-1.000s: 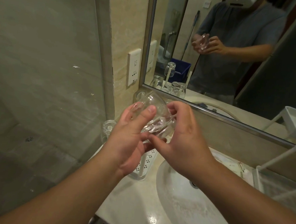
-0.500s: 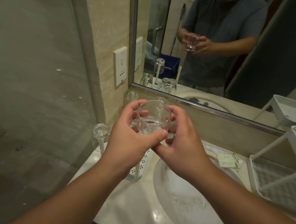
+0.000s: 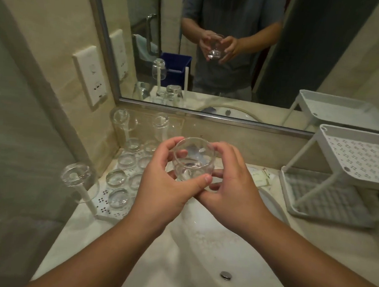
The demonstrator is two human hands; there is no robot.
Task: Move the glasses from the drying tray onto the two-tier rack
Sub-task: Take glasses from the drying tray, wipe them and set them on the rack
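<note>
Glass (image 3: 193, 160), clear and round-bodied, sits upright between both hands above the near edge of the sink (image 3: 210, 255), its open mouth facing up. The left hand (image 3: 166, 182) wraps it from the left, thumb pressed across the lower front and fingers curled round the far side. The right hand (image 3: 230, 183) cups it from the right, fingers bent against the wall and under the base, though how firmly those fingers bear on it is hard to judge through the glass. To the left, on the counter by the corner, stands the white drying tray (image 3: 105, 201) with its perforated floor; several more tumblers rest on it mouth down, and one inverted glass (image 3: 76, 178) hangs over an upright peg at the tray's near corner, with two others on pegs at the back. Well apart on the right stands the white two-tier rack (image 3: 342, 175), both perforated shelves bare. Between sink and rack lie small paper sachets (image 3: 260, 177) on the counter. Behind it all the mirror (image 3: 233, 57) repeats the person holding the glass, and a wall socket (image 3: 91, 77) sits to its left.
</note>
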